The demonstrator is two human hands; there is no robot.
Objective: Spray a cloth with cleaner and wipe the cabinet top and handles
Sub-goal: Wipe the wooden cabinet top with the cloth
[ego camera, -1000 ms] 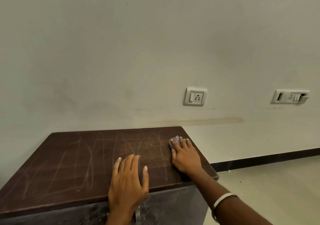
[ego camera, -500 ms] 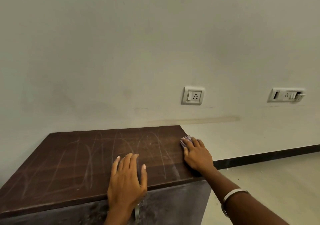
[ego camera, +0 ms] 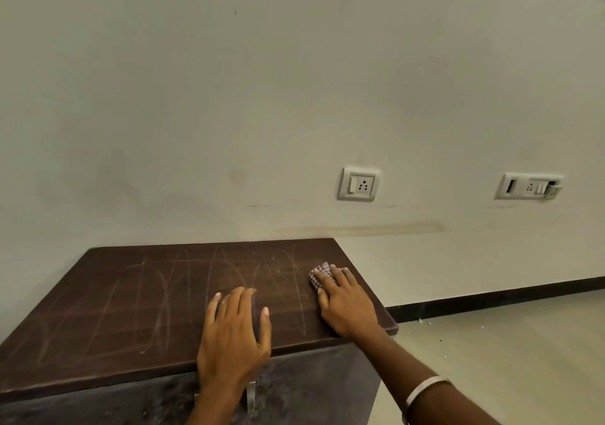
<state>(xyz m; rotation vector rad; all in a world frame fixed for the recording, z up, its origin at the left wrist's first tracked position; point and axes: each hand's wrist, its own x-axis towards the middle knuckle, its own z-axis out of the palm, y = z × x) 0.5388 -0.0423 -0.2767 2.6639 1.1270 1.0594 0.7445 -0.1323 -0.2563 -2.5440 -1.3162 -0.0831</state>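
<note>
Flat-fingered, right hand [ego camera: 347,303] presses cloth [ego camera: 319,275] on cabinet top [ego camera: 131,310]; left hand [ego camera: 234,336] rests open.

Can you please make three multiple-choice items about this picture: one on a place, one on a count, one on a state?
1. Where on the dark brown wooden cabinet top does the small checked cloth lie?
A. near the right edge
B. at the left end
C. in the middle

2. How many white switch plates are on the wall?
A. one
B. two
C. four

3. How does the left hand lie?
A. it grips the cloth
B. it hangs off the cabinet
C. flat on the top with straight fingers

Answers:
1 A, the right hand presses the cloth close to the right edge.
2 B, a single socket plate and a longer plate show.
3 C, its fingers are spread on the wood and hold nothing.
</note>
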